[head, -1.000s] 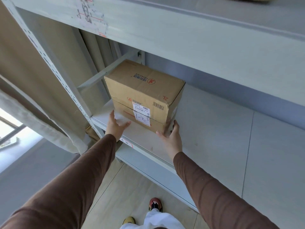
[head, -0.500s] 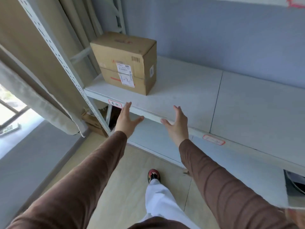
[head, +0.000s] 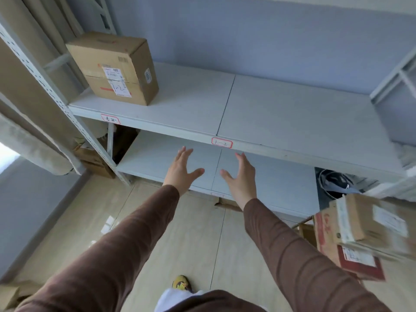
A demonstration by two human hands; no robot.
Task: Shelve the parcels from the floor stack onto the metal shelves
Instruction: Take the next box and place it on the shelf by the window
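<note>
A brown cardboard parcel point(head: 117, 68) with white labels stands at the far left of the white metal shelf point(head: 281, 113), against the upright post. My left hand point(head: 182, 170) and my right hand point(head: 239, 176) hover in the air in front of the lower shelf point(head: 276, 183), fingers spread, holding nothing. Both are well below and to the right of the shelved parcel. At the right edge a stack of cardboard parcels point(head: 360, 235) stands on the floor, blurred.
A beige curtain point(head: 27, 86) hangs left of the shelf post. Flat cardboard point(head: 94, 158) lies under the shelf at the left. A dark bag point(head: 337, 183) sits on the lower shelf at the right. Pale wood floor point(head: 191, 239) spreads below my arms.
Both hands let go of the parcel on the shelf and drew back and down, apart from it. The view swung right and down, bringing the floor stack into sight.
</note>
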